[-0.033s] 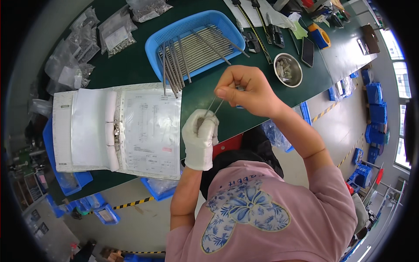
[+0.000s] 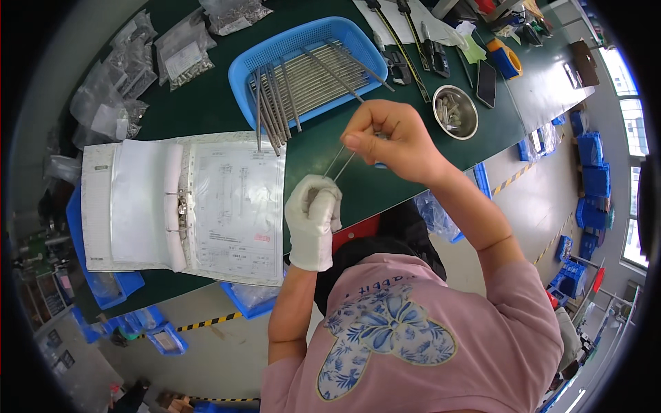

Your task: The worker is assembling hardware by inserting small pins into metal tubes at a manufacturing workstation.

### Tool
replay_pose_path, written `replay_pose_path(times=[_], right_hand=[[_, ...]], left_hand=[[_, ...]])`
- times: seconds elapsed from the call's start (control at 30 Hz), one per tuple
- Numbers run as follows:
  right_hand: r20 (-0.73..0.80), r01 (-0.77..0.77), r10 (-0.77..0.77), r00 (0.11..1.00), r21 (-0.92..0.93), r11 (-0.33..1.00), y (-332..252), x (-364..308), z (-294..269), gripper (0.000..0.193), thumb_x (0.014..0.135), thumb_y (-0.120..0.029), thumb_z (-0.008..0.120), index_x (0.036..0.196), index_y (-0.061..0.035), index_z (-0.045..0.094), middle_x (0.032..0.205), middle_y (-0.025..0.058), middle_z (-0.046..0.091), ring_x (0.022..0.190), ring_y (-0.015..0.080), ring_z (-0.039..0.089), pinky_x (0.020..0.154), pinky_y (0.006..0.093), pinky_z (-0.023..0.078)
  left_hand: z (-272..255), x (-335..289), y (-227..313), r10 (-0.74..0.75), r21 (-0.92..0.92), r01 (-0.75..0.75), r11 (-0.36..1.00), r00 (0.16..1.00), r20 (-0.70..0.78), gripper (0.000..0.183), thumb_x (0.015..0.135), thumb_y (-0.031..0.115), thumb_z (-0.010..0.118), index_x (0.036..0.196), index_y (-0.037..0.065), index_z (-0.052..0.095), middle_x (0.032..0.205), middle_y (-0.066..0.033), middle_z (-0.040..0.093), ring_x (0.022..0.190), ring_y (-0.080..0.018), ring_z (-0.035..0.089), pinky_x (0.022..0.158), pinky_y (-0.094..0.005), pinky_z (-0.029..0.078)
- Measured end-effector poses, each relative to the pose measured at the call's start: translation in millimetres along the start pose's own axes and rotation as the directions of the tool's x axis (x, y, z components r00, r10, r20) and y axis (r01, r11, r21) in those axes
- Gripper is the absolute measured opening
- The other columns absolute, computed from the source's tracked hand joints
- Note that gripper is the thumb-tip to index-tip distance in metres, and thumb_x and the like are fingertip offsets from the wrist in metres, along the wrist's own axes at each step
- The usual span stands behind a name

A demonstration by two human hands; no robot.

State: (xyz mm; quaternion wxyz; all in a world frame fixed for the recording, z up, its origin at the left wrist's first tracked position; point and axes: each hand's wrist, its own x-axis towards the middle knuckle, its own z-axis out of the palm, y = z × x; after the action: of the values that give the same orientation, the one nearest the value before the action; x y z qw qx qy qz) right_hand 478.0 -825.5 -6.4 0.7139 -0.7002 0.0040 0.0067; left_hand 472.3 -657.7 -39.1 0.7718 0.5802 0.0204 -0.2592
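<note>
My left hand (image 2: 312, 221), in a white glove, is closed in a loose fist above the table's near edge. Out of its top rises a thin metal piece (image 2: 339, 164), showing as two slender, nearly parallel lengths. Up and to the right, my bare right hand (image 2: 391, 141) pinches the piece's other end between thumb and fingers. Whether these are tweezers or two separate pins I cannot tell; both ends are hidden. Beyond the hands stands a blue basket (image 2: 237, 76) of long metal rods (image 2: 313, 79), several of them leaning over its rim.
An open binder (image 2: 237, 206) with a drawing lies left. Bags of small metal parts (image 2: 184, 58) are at the far left. A steel bowl (image 2: 471, 113) of small pieces, calipers (image 2: 434, 51), a phone (image 2: 485, 84) and a tape roll (image 2: 506, 58) lie right. Blue bins stand on the floor.
My hands are very slightly farther apart, the gloved left one a touch lower and to the left. Slightly more of the thin metal piece shows between them.
</note>
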Motion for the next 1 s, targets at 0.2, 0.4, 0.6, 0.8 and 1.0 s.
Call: replay_pose_path(times=[0.2, 0.4, 0.6, 0.8, 1.0], right_hand=[[-0.032, 0.115, -0.115, 0.993, 0.003, 0.993, 27, 3, -8, 0.014, 0.08, -0.011, 0.06, 0.079, 0.0007, 0.054, 0.07, 0.0026, 0.054, 0.055, 0.0048, 0.048, 0.048, 0.0175, 0.037], [0.079, 0.347, -0.348, 0.934, 0.026, 0.937, 62, -9, -16, 0.012, 0.079, -0.009, 0.06, 0.079, 0.0017, 0.055, 0.071, 0.0044, 0.055, 0.054, 0.0059, 0.049, 0.046, 0.0177, 0.038], [0.111, 0.458, -0.458, 0.882, 0.027, 0.889, 84, -19, -23, 0.011, 0.078, -0.007, 0.06, 0.08, 0.0029, 0.055, 0.07, 0.0063, 0.056, 0.051, 0.0058, 0.049, 0.044, 0.0169, 0.036], [0.133, 0.515, -0.513, 0.848, 0.02, 0.857, 92, -32, -28, 0.011, 0.078, -0.007, 0.061, 0.08, 0.0024, 0.056, 0.07, 0.0064, 0.056, 0.05, 0.0061, 0.049, 0.043, 0.0171, 0.035], [0.263, 0.634, -0.593, 0.761, -0.104, 0.766, 93, -38, -27, 0.011, 0.076, -0.006, 0.062, 0.081, 0.002, 0.057, 0.067, 0.0047, 0.057, 0.052, 0.0077, 0.052, 0.046, 0.0194, 0.038]], left_hand=[[-23, 11, -27, -0.021, -0.161, 0.044, 0.986, 0.99, 0.139, 0.001, 0.076, 0.005, 0.046, 0.076, 0.005, 0.045, 0.063, -0.0006, 0.04, 0.044, -0.0039, 0.028, 0.037, -0.0174, 0.022], [-21, 10, -49, 0.048, -0.063, -0.041, 0.997, 0.993, 0.112, 0.005, 0.078, 0.003, 0.053, 0.081, 0.004, 0.05, 0.067, 0.0002, 0.046, 0.045, -0.0021, 0.034, 0.039, -0.0153, 0.026], [-20, 7, -71, 0.233, 0.035, -0.237, 0.971, 0.968, 0.094, 0.005, 0.08, 0.006, 0.055, 0.082, 0.002, 0.055, 0.08, -0.0032, 0.051, 0.052, -0.0035, 0.04, 0.045, -0.0161, 0.03], [-16, -9, -83, 0.368, 0.137, -0.381, 0.915, 0.923, 0.112, 0.006, 0.079, 0.008, 0.057, 0.082, 0.002, 0.057, 0.094, -0.007, 0.052, 0.06, -0.0059, 0.046, 0.051, -0.017, 0.036], [-9, -17, -83, 0.376, 0.297, -0.461, 0.837, 0.877, 0.301, 0.007, 0.078, 0.005, 0.058, 0.085, 0.003, 0.056, 0.097, -0.0086, 0.055, 0.071, -0.0089, 0.051, 0.065, -0.0196, 0.042]])
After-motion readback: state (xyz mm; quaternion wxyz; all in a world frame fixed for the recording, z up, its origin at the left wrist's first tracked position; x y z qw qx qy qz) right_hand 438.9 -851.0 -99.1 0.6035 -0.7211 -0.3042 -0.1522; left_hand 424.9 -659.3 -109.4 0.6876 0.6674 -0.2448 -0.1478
